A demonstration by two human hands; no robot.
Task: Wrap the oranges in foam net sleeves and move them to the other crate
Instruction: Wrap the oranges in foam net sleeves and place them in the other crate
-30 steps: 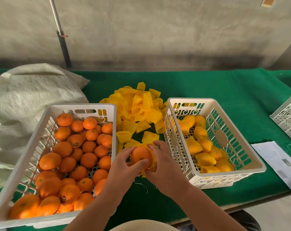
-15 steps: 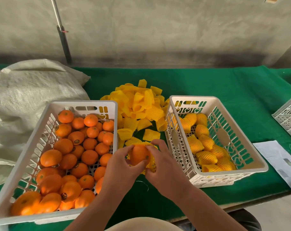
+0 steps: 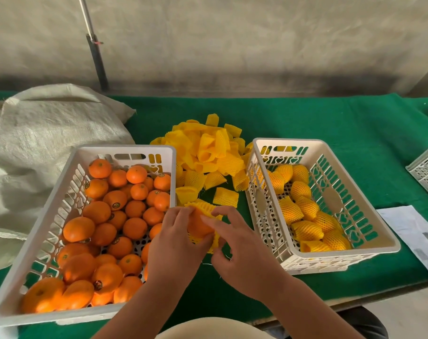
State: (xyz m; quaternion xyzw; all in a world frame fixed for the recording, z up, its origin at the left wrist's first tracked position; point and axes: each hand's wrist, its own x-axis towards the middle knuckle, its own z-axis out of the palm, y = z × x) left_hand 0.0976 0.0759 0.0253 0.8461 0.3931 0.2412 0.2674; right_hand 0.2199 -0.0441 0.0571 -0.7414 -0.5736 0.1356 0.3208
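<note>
One orange (image 3: 200, 226) sits between the two hands, just above the green cloth (image 3: 306, 118), in the gap between the two crates. A yellow net sleeve (image 3: 205, 209) is partly round it — the top of the fruit is covered, the near side is bare. The left hand (image 3: 177, 243) cups the orange from the left, fingers curled round it to keep it from rolling. The right hand (image 3: 242, 248) pinches the sleeve edge with finger and thumb, I think to pull it over the rest of the fruit.

The left crate (image 3: 68, 167) is full of bare oranges (image 3: 134, 227), close by so the next one is easy to grab. The right crate (image 3: 389, 243) holds the wrapped oranges (image 3: 307, 231), set in rows. The pile of sleeves (image 3: 208, 152) lies between the crates at the back, within reach of both hands.

Some oranges wear small round stickers (image 3: 116, 205) — too tiny to read. A sheet of paper (image 3: 413, 228) lies on the right; its print is too faint to read. A pale sack (image 3: 49, 133) slumps on the left.
</note>
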